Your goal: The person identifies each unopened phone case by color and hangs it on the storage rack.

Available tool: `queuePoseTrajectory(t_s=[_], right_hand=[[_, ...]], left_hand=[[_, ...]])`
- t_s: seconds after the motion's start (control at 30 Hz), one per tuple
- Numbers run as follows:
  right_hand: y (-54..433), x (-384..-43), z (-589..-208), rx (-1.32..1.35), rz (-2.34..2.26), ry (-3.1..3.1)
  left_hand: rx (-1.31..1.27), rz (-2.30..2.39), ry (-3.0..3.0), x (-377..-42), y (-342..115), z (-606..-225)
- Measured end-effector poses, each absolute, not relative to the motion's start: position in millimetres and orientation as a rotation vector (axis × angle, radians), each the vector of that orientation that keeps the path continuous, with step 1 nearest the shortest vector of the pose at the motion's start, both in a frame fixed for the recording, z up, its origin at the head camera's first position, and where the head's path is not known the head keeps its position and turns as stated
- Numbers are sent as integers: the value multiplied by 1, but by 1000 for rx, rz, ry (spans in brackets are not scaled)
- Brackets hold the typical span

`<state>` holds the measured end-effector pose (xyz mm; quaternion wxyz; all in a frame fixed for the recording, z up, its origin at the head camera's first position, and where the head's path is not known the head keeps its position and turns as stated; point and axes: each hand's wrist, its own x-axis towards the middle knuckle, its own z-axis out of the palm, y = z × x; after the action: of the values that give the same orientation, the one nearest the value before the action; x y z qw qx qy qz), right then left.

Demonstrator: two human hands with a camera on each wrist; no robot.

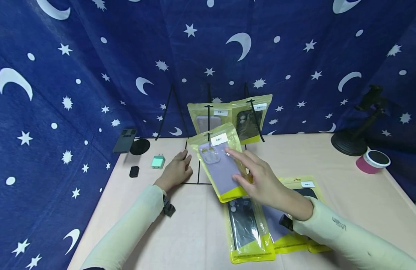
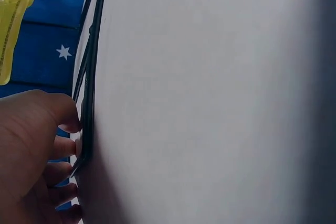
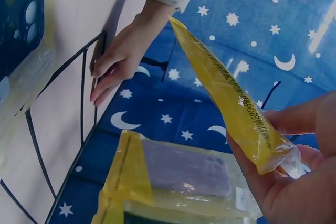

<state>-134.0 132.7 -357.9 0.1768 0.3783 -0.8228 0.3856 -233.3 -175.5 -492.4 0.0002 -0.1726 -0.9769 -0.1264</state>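
Note:
My right hand (image 1: 263, 183) holds a clear-and-yellow pouch with a lilac phone case (image 1: 223, 174) by its right edge, thumb on one face and fingers on the other. The pouch is tilted in front of a black wire display rack (image 1: 198, 173). At the rack's left base corner, my left hand (image 1: 175, 170) pinches the wire, as the right wrist view also shows. Two pouches hang on the rack at the back: one with a lilac case (image 1: 202, 120), the other with a dark case (image 1: 245, 127).
More pouches lie at the front, including a black-case pouch (image 1: 243, 225) and a lilac-case pouch (image 1: 277, 221). On the left are a green charger (image 1: 158, 162), a small black object (image 1: 134, 171) and a phone (image 1: 125, 141). A black stand (image 1: 350, 142) and pink-and-white tub (image 1: 371, 163) stand right.

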Motion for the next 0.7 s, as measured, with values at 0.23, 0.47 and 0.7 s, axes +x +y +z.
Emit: queuePoseTrajectory(t_s=[0.23, 0.47, 0.7], right_hand=[[128, -156, -365, 1028, 1109, -2282], [123, -175, -370, 997, 1082, -2254], [116, -186, -372, 949, 1103, -2273]], left_hand=[[-536, -378, -3075, -234, -175, -494], [-530, -370, -3077, -235, -176, -496], [-543, -366, -3067, -234, -176, -494]])
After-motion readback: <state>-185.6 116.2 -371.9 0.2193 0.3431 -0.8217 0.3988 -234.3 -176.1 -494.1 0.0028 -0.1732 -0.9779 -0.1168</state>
